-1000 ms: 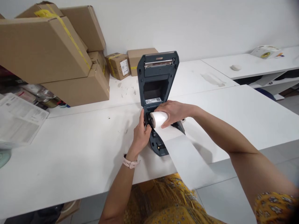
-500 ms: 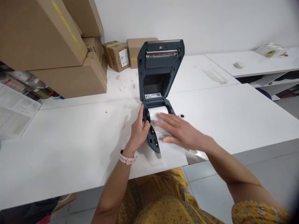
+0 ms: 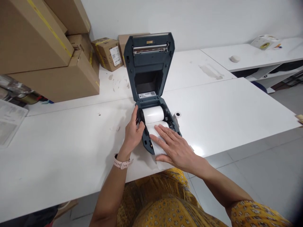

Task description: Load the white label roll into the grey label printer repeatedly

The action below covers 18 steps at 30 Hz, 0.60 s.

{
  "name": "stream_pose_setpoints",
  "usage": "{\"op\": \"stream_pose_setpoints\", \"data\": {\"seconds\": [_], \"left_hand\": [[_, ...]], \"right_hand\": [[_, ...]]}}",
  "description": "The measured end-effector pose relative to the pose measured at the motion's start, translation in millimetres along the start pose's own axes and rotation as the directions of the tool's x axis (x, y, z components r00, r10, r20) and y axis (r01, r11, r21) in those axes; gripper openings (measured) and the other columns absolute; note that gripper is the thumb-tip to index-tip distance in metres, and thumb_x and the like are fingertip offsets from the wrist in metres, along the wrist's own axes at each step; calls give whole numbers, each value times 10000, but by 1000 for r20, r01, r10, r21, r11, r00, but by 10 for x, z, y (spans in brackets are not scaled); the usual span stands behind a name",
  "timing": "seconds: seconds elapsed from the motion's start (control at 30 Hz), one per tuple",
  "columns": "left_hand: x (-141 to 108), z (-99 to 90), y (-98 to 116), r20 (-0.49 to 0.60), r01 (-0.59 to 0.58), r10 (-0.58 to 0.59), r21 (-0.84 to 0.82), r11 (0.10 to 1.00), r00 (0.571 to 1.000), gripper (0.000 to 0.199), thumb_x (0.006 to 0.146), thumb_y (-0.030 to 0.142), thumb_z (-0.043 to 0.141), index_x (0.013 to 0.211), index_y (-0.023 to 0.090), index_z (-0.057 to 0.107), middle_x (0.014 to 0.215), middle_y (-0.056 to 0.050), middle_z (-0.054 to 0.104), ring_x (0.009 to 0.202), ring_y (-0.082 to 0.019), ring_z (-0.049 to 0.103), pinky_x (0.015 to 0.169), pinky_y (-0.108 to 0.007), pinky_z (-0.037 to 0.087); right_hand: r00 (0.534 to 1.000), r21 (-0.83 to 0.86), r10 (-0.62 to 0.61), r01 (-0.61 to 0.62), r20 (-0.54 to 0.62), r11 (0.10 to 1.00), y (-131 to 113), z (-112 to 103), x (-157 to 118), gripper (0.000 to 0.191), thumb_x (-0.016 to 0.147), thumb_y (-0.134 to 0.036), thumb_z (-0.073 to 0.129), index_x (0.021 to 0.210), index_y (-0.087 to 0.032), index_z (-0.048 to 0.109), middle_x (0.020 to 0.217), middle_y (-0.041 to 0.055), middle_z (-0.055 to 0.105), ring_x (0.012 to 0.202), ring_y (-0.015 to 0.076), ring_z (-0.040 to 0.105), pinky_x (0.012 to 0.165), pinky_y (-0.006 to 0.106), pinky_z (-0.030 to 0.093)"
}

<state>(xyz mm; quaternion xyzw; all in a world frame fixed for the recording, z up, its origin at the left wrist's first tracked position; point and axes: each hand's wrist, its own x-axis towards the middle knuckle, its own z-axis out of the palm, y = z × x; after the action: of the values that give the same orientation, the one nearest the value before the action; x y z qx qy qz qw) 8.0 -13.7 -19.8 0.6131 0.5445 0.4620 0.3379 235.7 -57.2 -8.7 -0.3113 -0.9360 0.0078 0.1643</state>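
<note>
A dark grey label printer (image 3: 149, 67) stands on the white table with its lid raised. A roll of white labels (image 3: 153, 114) sits between the black holders inside. From the roll, a white strip (image 3: 156, 148) runs toward me over the printer's front and the table edge. My left hand (image 3: 133, 132) grips the printer's left side, thumb near the roll holder. My right hand (image 3: 171, 145) lies flat on the strip just in front of the roll, fingers stretched out; it hides part of the strip and the printer's front right.
Cardboard boxes (image 3: 59, 75) are stacked at the back left, beside a smaller taped box (image 3: 107, 55). A small white roll (image 3: 176, 118) is right of the printer. A clear plastic container (image 3: 11, 121) stands at far left. The table's front edge (image 3: 94, 193) is close to me.
My right hand has moved down from the roll onto the strip, uncovering the roll. My left hand stays on the printer's side. The whole view has shifted slightly.
</note>
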Motion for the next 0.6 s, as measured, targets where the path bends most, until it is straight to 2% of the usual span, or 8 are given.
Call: {"op": "stream_pose_setpoints", "data": {"seconds": [0.13,0.23,0.43,0.6], "left_hand": [[-15,6,-1,16,2,-2,-1,1000,1000,667,1032,381,489,1653,318,253,1684,-76,401,1523,-290,442,1225,-493,426],[-20,25,-13,-5,16,-16,-28,999,1000,645,1029,369,496,1637,311,289,1703,-75,371,1541,-271,418,1244,-461,407],[-33,72,-64,-51,53,-58,-97,994,997,617,1013,362,540,1600,286,364,1671,-92,424,1529,-270,437,1246,-458,404],[-43,100,-71,-59,56,-66,-163,985,996,636,1007,454,568,1588,282,375,1695,-97,381,1568,-286,370,1258,-453,383]], "right_hand": [[999,-27,-8,7,-34,1000,3,18,-22,926,985,-641,495,1693,-220,71,1747,154,179,1627,312,202,1284,530,356],[999,-37,-4,3,-41,999,-7,29,-27,940,983,-637,498,1692,-234,31,1752,140,152,1625,312,208,1283,535,357],[998,-42,-17,15,-55,999,-5,17,-28,929,982,-624,513,1691,-212,76,1741,157,203,1619,316,230,1272,524,379],[999,-17,-23,22,-42,1000,28,-13,-33,902,988,-609,521,1690,-223,107,1741,149,204,1625,309,205,1270,531,383]]}}
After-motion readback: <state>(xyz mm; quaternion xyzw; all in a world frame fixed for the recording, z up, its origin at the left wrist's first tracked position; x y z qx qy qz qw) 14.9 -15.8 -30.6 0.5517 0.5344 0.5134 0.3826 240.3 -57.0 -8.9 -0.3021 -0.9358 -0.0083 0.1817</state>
